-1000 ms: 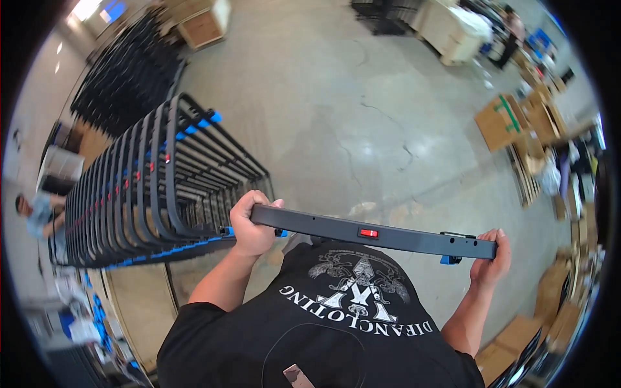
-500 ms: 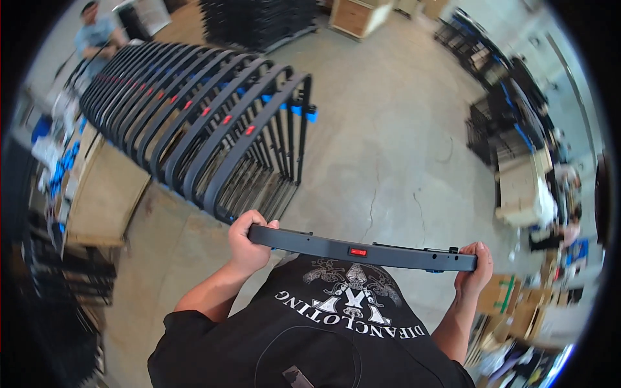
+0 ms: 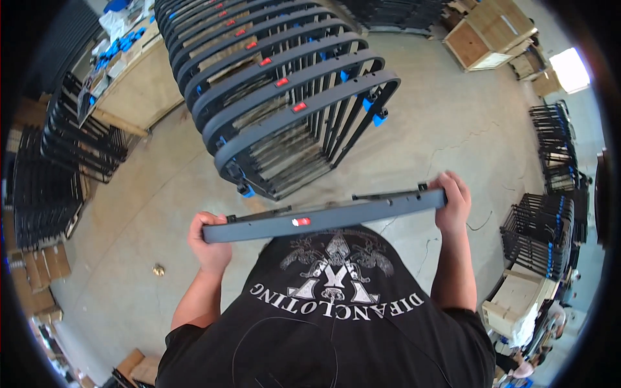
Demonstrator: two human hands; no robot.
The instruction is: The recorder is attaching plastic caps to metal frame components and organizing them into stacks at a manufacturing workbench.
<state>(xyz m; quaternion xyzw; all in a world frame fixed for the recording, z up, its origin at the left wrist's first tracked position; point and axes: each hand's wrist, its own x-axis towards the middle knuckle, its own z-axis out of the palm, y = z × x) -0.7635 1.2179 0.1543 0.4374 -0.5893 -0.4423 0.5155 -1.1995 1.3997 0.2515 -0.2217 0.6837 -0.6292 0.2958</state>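
Note:
A dark grey metal frame (image 3: 336, 218) is held level in front of my body, seen mostly along its top bar, which carries a red label. My left hand (image 3: 211, 240) is wrapped round the left end of this bar, and my right hand (image 3: 454, 199) grips the right end, a little farther from me. Thin black bars show behind the top bar; the rest of the frame is hidden below it. Just ahead stands a long row of similar frames (image 3: 310, 97), upright and one behind another, with red labels on top and blue pieces at their sides. The held frame is apart from them.
A wooden bench (image 3: 145, 84) with blue parts stands beyond the row's left side. Stacked black frames (image 3: 45, 181) line the far left, and more frames (image 3: 540, 226) stand at the right. A wooden crate (image 3: 488, 35) is at the back right. A small round object (image 3: 158, 269) lies on the floor.
The view has turned left, and the row of frames is now nearer and more directly ahead. The held frame's right end has swung farther from me. The person at the back left is out of view.

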